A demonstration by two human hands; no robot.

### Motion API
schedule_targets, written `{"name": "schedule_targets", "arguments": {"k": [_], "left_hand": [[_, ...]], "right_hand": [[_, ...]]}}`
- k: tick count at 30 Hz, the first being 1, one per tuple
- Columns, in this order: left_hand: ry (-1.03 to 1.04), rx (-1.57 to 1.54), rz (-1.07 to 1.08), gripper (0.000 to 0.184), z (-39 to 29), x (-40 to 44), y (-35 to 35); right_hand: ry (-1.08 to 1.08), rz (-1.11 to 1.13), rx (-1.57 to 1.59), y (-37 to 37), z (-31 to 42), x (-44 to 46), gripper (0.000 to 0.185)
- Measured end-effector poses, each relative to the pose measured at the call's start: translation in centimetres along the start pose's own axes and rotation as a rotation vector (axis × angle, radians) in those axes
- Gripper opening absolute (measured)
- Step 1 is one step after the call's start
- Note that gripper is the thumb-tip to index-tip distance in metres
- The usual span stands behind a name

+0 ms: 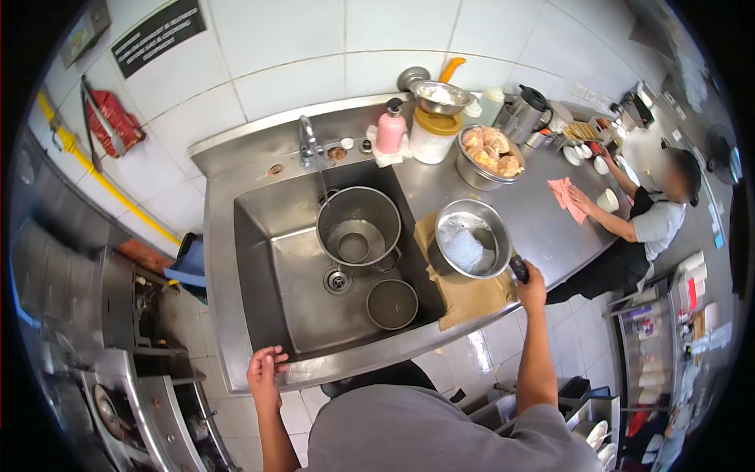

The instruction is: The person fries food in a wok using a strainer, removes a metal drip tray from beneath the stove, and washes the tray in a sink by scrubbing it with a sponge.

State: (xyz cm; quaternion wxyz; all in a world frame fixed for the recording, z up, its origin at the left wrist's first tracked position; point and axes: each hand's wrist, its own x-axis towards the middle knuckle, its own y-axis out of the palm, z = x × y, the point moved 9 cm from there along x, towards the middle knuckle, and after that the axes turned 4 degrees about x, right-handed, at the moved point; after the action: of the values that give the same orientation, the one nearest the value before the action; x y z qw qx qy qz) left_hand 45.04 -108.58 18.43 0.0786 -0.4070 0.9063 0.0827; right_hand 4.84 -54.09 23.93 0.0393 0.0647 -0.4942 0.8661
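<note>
My right hand [532, 288] is closed around the black handle of a steel saucepan [503, 256]. Inside that pan are soapy water and a pale, bluish mesh-like cloth [460, 250]. It rests on a brown cloth [476, 300] beside the sink. My left hand [267, 370] hovers by the sink's front left rim, its fingers loosely apart and holding nothing. In the sink [291, 307] a large steel pot [322, 228] sits under the faucet [307, 138], with a smaller round vessel inside. A round metal tin [392, 305] lies near the sink's right wall.
Behind the saucepan stand a bowl of brownish-yellow food pieces [491, 151], a pink pump bottle [390, 127] and a yellow-lidded tub [434, 138] topped by a metal bowl. To the right, a co-worker [661, 208] has a hand on a pink cloth [568, 198] at the counter.
</note>
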Motion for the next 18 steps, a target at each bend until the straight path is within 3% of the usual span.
{"name": "schedule_targets", "arguments": {"k": [3, 4, 6, 8, 9, 10, 11, 13, 14, 15, 16, 17, 18], "left_hand": [[0.047, 0.007, -0.100, 0.021, 0.0, 0.2, -2.7], [0.093, 0.033, -0.151, 0.021, -0.3, 0.2, -3.7], [0.137, 0.145, -0.227, 0.023, -0.6, 0.4, -6.2], [0.433, 0.766, -0.405, 0.028, -3.2, -0.1, -8.6], [0.420, 0.779, -0.420, 0.028, -3.2, 0.4, -9.7], [0.488, 0.987, -0.526, 0.032, -4.5, 1.0, -10.4], [0.555, 1.196, -0.630, 0.035, -5.5, 1.6, -10.8], [0.538, 1.212, -0.684, 0.038, -4.6, 4.4, -12.1], [0.531, 1.218, -0.721, 0.040, -4.3, 5.3, -12.8], [0.523, 1.227, -0.736, 0.040, -4.6, 5.5, -12.4], [0.248, 1.163, -0.735, 0.044, -3.1, 6.3, -12.7], [-0.021, 1.084, -0.729, 0.048, -1.3, 6.7, -13.0], [-0.030, 1.089, -0.749, 0.048, -1.2, 6.7, -12.9]], "right_hand": [[-0.009, 0.167, -0.044, 1.8, -3.9, 3.3, 0.055], [-0.048, 0.084, -0.088, 1.1, -3.9, 4.1, 0.049], [-0.105, -0.173, 0.121, -1.2, -2.9, 6.1, 0.039], [-0.118, -0.257, 0.430, -4.1, 5.7, 6.1, 0.029], [-0.115, -0.181, 0.603, -4.2, 11.1, 5.3, 0.026], [-0.108, -0.102, 0.779, -2.9, 16.2, 4.3, 0.024], [-0.210, 0.004, 0.782, -0.3, 21.4, 3.2, 0.025], [-0.417, 0.265, 0.651, 6.1, 31.1, 0.6, 0.027], [-0.461, 0.451, 0.781, 12.5, 33.1, 0.8, 0.027], [-0.515, 0.477, 0.727, 18.4, 33.9, 1.8, 0.030], [-0.417, 0.490, 0.632, 23.5, 33.8, 2.9, 0.031], [-0.484, 0.457, 0.471, 30.2, 32.4, 4.4, 0.030], [-0.570, 0.517, 0.270, 37.9, 29.8, 5.1, 0.032]]}}
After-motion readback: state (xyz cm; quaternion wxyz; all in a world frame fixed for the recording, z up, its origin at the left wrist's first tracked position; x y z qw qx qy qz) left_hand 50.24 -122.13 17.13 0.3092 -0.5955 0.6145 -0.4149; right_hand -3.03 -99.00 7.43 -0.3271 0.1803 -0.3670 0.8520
